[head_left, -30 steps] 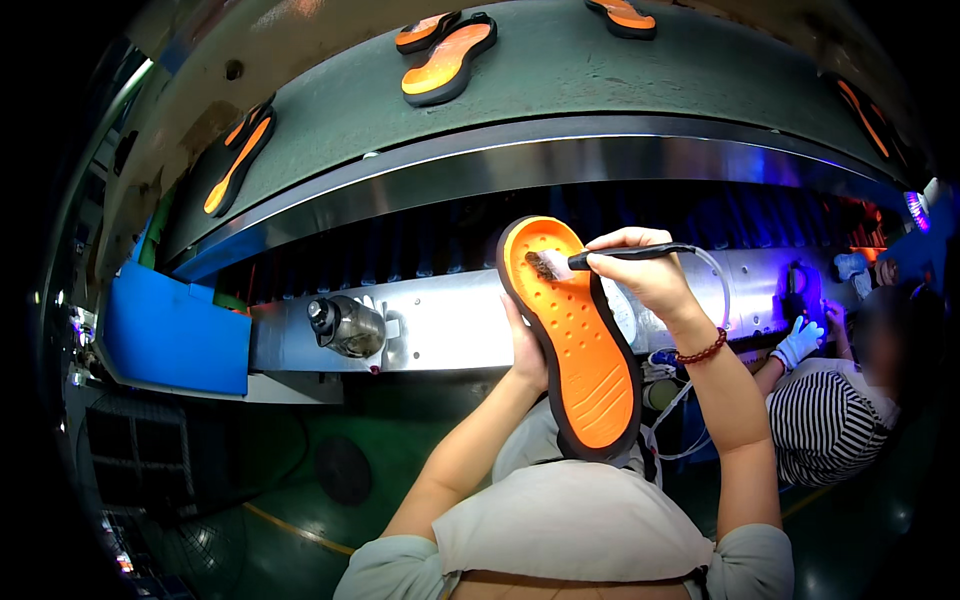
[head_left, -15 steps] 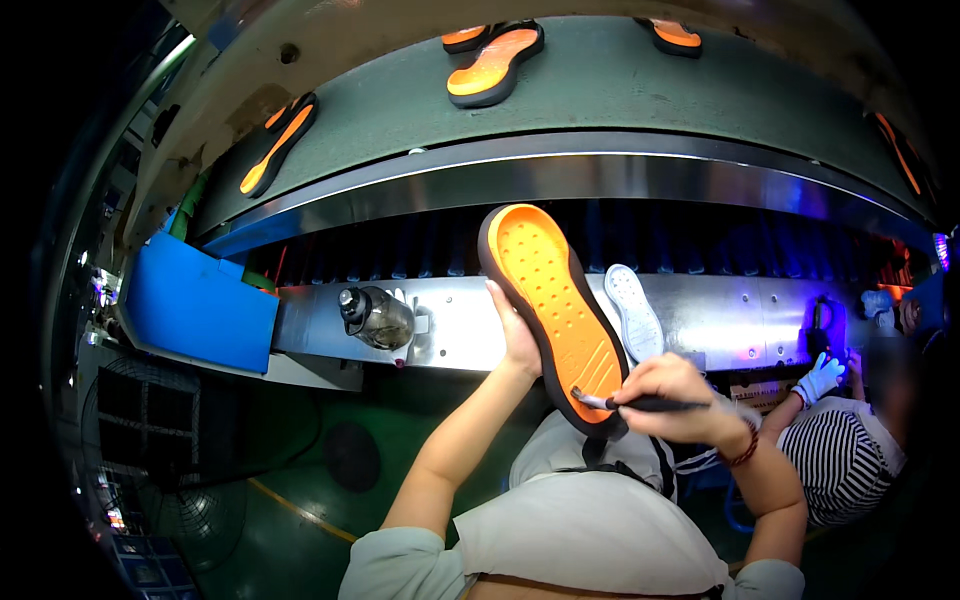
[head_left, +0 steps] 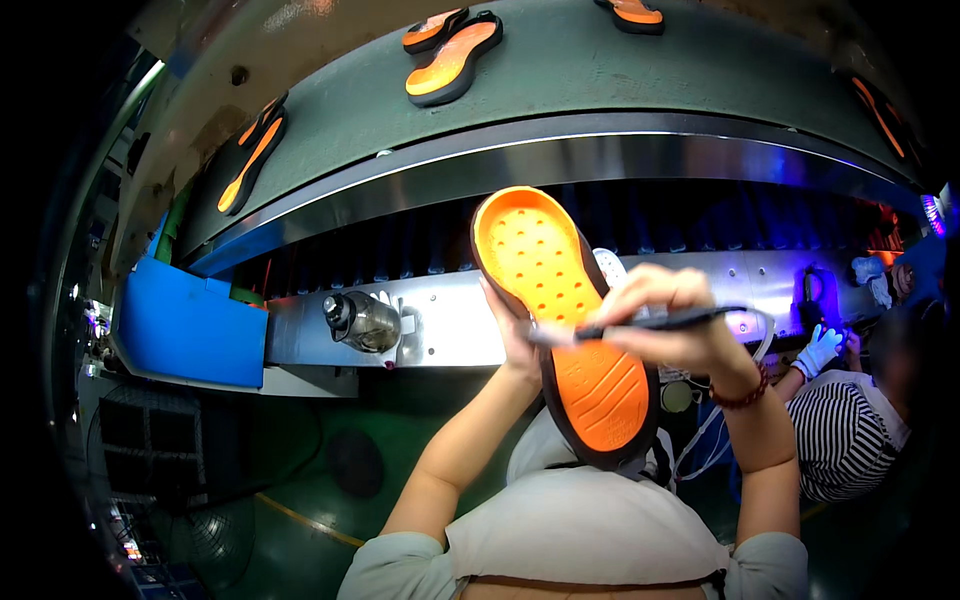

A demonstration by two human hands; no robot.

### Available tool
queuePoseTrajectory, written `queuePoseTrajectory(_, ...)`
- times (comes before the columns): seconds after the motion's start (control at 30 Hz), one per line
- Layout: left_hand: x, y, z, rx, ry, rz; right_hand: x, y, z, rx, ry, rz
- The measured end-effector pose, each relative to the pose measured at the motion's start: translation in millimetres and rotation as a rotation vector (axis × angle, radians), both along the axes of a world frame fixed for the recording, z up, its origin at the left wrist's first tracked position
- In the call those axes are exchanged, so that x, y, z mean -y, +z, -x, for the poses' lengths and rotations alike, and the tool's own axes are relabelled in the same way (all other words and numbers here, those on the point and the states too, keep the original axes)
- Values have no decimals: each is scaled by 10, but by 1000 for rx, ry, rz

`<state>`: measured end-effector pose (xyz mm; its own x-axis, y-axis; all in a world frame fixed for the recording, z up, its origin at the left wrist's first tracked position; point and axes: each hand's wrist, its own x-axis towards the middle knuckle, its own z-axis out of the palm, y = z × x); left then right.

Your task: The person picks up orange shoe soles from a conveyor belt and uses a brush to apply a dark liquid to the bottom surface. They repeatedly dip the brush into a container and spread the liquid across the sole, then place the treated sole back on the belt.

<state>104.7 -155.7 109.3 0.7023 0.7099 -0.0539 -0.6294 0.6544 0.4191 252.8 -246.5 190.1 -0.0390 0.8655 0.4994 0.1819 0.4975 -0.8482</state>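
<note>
An orange shoe sole with a black rim [head_left: 527,265] is held up in front of me, its dotted end away from me and its ribbed end close to my lap. My left hand [head_left: 517,340] grips its left edge near the middle. In my right hand [head_left: 690,345] is a brush with a black handle [head_left: 700,318], pinched between the fingers. Its tip is smeared by motion and lies over the sole's left edge, near my left fingers. I cannot tell whether the bristles touch the sole. Behind the sole, a pale insole-shaped piece [head_left: 608,265] is mostly hidden.
Beyond a metal ledge, a green conveyor belt [head_left: 600,85] carries several orange-and-black soles. A dark clear bottle [head_left: 365,322] stands on the metal shelf [head_left: 460,325]. A blue panel [head_left: 190,320] is at left. On the right sits a co-worker in stripes [head_left: 845,440], with a gloved hand [head_left: 820,350].
My right hand has carried the brush from the sole's near end up to its middle left edge. The ribbed end now shows more fully. The whole view has shifted slightly.
</note>
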Motion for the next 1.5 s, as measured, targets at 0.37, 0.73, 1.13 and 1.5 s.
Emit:
queuePoseTrajectory(0.37,-198,4,-68,-87,207,-133,65,-116,-90,-97,-88,143)
queuePoseTrajectory(0.73,-296,200,-99,140,143,-288,222,-265,-131,-202,-84,295)
queuePoseTrajectory(1.13,-435,228,21,52,255,-373,471,-396,-97,74,49,194)
queuePoseTrajectory(1.5,-455,308,123,67,99,-427,596,-587,-114,96,82,189)
